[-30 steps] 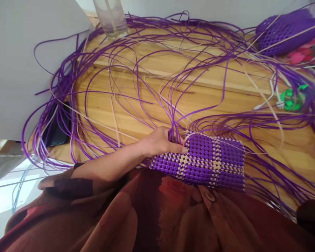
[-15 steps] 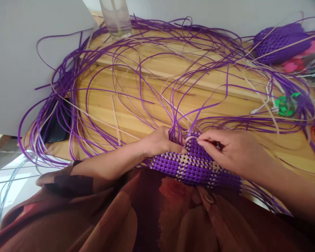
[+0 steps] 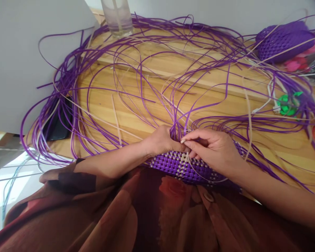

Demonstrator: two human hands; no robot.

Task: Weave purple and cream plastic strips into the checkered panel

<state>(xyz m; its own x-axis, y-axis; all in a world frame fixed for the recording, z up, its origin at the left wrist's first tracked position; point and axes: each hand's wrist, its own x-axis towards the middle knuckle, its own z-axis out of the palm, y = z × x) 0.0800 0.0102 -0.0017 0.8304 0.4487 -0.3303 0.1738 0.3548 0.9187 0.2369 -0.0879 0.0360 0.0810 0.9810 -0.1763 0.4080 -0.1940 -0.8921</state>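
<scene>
A purple and beige woven piece point(image 3: 168, 162) lies at the table's near edge, against the clothing. My left hand point(image 3: 164, 141) is closed on its upper edge, the thumb lying over the weave and purple strips rising behind the fingers. Close beside the left thumb, my right hand point(image 3: 212, 147) pinches the tip of a beige strip. A loop of beige strip point(image 3: 196, 171) hangs over the front of the weave below the right fingers. Long loose purple strips point(image 3: 177, 112) fan out from the piece across the wooden table point(image 3: 136, 112). The hands hide part of the weave.
Bundled purple strips point(image 3: 65, 77) curve round the table's left and far sides. A clear bottle point(image 3: 118, 21) stands at the back. A purple mesh roll point(image 3: 283, 42), a green item point(image 3: 287, 104) and a white cable point(image 3: 270, 89) lie at right. A dark flat object point(image 3: 57, 122) sits left.
My right hand has moved left, up to the left thumb. The beige strip now loops down over the front of the weave. My left hand stays nearly in place.
</scene>
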